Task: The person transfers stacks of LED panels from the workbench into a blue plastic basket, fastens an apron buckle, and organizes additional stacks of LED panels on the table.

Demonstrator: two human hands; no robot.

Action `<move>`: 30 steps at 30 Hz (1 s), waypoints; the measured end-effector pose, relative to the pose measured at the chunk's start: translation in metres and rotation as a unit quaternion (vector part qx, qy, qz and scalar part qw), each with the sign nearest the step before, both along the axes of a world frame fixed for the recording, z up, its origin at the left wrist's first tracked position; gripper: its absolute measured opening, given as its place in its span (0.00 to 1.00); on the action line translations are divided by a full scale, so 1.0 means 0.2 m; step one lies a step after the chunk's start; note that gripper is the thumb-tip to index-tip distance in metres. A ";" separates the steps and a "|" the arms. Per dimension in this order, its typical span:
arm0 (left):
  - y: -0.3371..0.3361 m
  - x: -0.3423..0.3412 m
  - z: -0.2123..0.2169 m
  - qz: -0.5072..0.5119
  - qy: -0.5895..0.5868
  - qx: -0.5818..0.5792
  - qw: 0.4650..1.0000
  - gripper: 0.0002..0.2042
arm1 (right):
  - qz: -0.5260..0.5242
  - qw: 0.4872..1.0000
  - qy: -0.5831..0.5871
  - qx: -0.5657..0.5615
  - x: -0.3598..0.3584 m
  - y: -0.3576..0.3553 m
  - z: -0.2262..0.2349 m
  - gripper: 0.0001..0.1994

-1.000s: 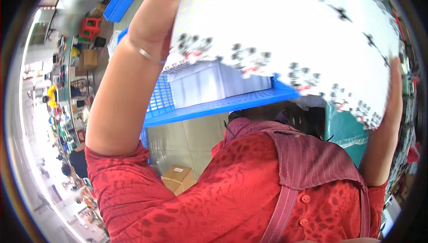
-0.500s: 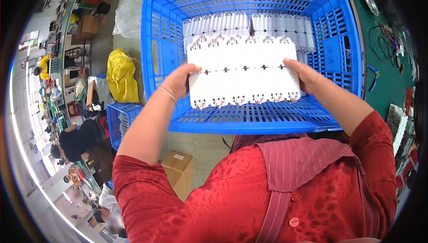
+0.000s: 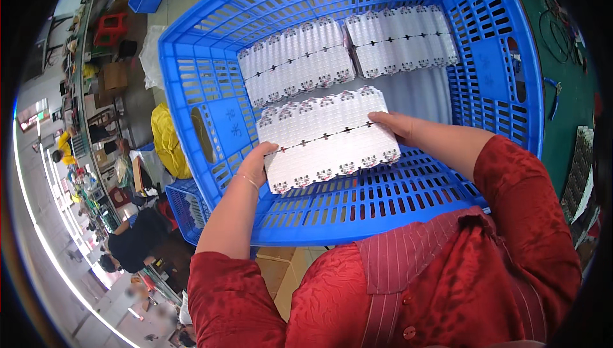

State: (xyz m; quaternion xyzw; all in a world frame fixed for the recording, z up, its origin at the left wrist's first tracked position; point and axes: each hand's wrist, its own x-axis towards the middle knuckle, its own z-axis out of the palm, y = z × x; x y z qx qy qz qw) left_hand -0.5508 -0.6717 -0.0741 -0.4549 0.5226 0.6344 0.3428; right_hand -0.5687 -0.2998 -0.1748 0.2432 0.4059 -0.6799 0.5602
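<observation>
Left hand & right hand gripped a white rectangular circuit-board panel by its ends, inside a blue slotted plastic crate. Two similar white panels lay w/in it at 12 o'clock.

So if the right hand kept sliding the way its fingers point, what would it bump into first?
The right hand points leftward along the white panel it holds; beyond that, probably the blue crate's left wall, though depth is unclear.

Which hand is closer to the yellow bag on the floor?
The left hand. It grips the left end of the white panel, on the side toward the yellow bag outside the blue crate. The right hand holds the panel's far right end.
</observation>
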 end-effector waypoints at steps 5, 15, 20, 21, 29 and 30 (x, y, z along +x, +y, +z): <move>-0.10 -0.01 -0.08 0.017 -0.011 -0.048 0.999 0.13 | 0.036 0.998 0.046 0.015 -0.05 -0.11 -0.05 0.34; -0.10 0.02 -0.29 -0.110 0.059 -0.199 0.972 0.25 | 0.089 0.992 0.087 0.014 -0.08 -0.15 -0.17 0.42; -0.12 0.08 -0.28 -0.304 0.125 -0.323 0.888 0.26 | 0.066 0.976 0.148 0.143 -0.05 -0.23 -0.25 0.49; -0.04 0.00 -0.22 -0.259 0.086 -0.273 0.922 0.26 | 0.063 0.973 0.152 0.161 -0.05 -0.22 -0.28 0.50; -0.24 0.12 -0.45 -0.182 0.127 -0.232 0.947 0.30 | -0.001 0.971 0.070 0.228 -0.01 -0.39 -0.15 0.52; -0.17 0.10 -0.44 -0.189 0.126 -0.223 0.948 0.30 | -0.003 0.966 0.054 0.252 0.00 -0.36 -0.17 0.52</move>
